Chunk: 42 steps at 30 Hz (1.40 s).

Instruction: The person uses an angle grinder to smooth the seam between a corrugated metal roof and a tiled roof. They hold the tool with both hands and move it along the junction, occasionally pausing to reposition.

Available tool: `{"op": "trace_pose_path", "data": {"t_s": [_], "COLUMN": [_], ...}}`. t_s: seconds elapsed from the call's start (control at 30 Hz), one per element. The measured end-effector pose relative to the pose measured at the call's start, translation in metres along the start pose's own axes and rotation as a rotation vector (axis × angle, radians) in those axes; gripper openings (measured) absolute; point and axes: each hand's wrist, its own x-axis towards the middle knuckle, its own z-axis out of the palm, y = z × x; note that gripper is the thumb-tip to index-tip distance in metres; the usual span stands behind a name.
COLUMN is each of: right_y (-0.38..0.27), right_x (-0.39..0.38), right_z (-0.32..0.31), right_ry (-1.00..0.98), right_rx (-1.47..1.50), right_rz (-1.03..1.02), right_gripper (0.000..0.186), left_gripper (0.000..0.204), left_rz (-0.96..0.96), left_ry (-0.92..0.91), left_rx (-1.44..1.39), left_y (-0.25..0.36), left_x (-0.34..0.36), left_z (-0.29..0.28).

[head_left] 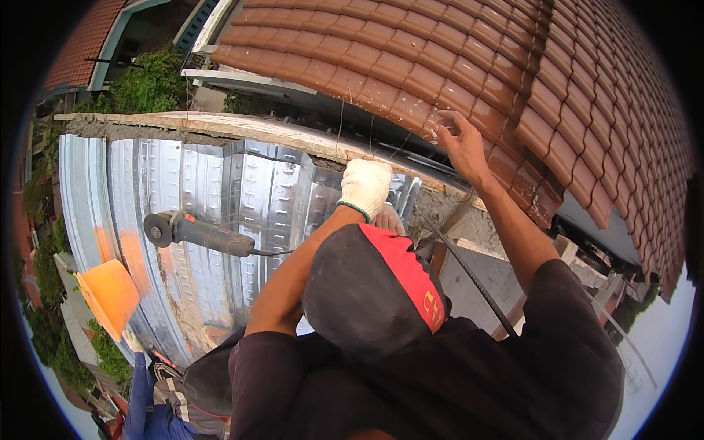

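Observation:
My left hand (364, 187), in a white knit glove, is closed at the near edge of a long wooden board (198, 119); what its fingers hold is hidden. Bare toes show just below it. My bare right hand (458, 143) has its fingers apart and bent, at the lower edge of the brown tiled roof (374, 51); nothing shows in them. An angle grinder (209, 235) lies on ridged metal sheets (128, 183) left of my left forearm, its cord running under that arm. A dark ribbed rod (469, 271) slants below my right forearm.
An orange plastic object (110, 290) is at the left beside a co-worker's gloved hand and blue sleeve (139, 396). Rough mortar (447, 209) and timber line the gap beside the roof. Red and black cloth (367, 286) bulges in the lower middle. Houses and greenery show beyond.

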Motion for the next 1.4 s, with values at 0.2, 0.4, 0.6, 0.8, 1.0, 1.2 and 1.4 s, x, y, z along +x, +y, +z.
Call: {"op": "trace_pose_path", "data": {"t_s": [0.2,0.4,0.6,0.8,1.0,1.2,1.4], "right_y": [-0.002,0.02,0.024,0.033,0.02,-0.008,-0.011], "right_x": [0.0,0.001,-0.014,-0.012,0.003,0.022,0.016], "right_z": [-0.006,-0.013,-0.01,-0.003,0.008,-0.019,-0.026], "right_ry": [0.021,0.017,0.007,-0.02,0.017,0.167,0.195], "right_rx": [-0.031,-0.14,-0.179,-0.157,-0.054,0.044,0.077], "right_rz": [0.028,0.036,0.051,0.113,0.093,0.03,0.086], "right_gripper": [0.047,0.046,0.045,0.045,0.043,0.04,0.04], "left_gripper": [0.021,0.043,0.046,0.042,0.026,0.025,0.024], "left_rz": [0.05,0.196,0.158,0.119,0.245,0.324,0.335], "left_ry": [-0.1,-0.05,0.022,-0.014,-0.037,0.002,-0.072], "left_rx": [0.093,0.139,0.059,0.048,0.078,0.04,0.083], "left_y": [-0.001,-0.031,-0.033,-0.033,0.0,0.018,0.018], "left_x": [0.006,0.003,0.009,0.03,0.019,0.02,0.039], "left_z": [-0.022,-0.049,-0.032,-0.031,-0.052,-0.049,-0.063]}}
